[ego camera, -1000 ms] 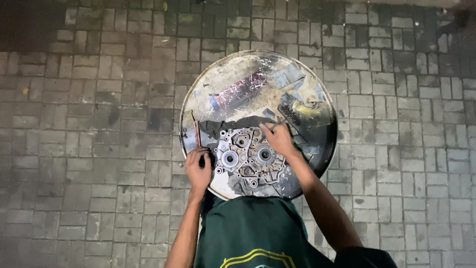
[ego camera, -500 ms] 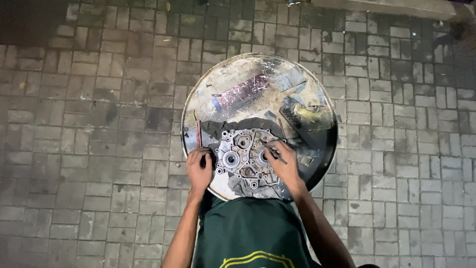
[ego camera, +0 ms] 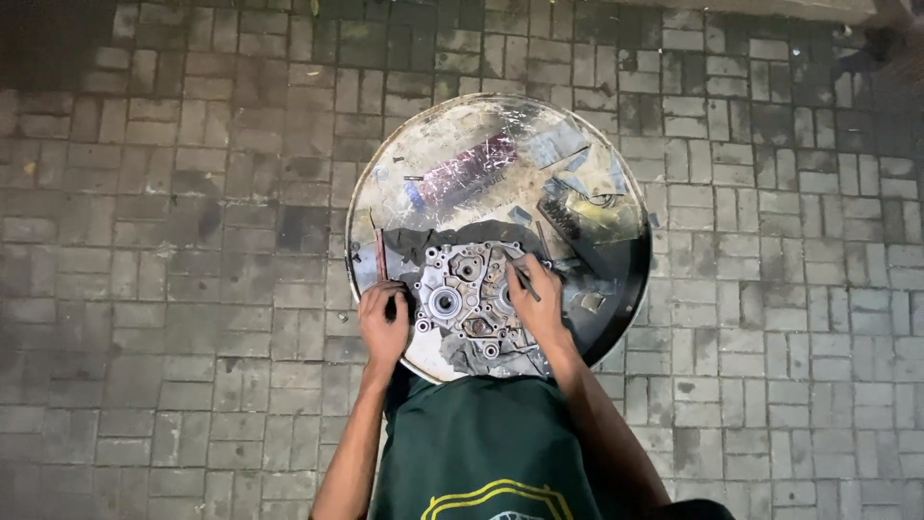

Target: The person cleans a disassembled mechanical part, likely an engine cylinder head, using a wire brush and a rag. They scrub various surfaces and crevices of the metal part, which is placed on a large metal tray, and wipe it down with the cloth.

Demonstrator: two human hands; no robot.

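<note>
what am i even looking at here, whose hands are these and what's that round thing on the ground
This is one picture from a camera worn on a person's head, looking straight down. The two bare hands are that person's own. A round metal tray sits on a brick-paved floor. On it lies a grey metal engine casing on a dark cloth, with small scraps about. The left hand rests on the casing's left edge. The right hand holds a thin tool against the casing.
</note>
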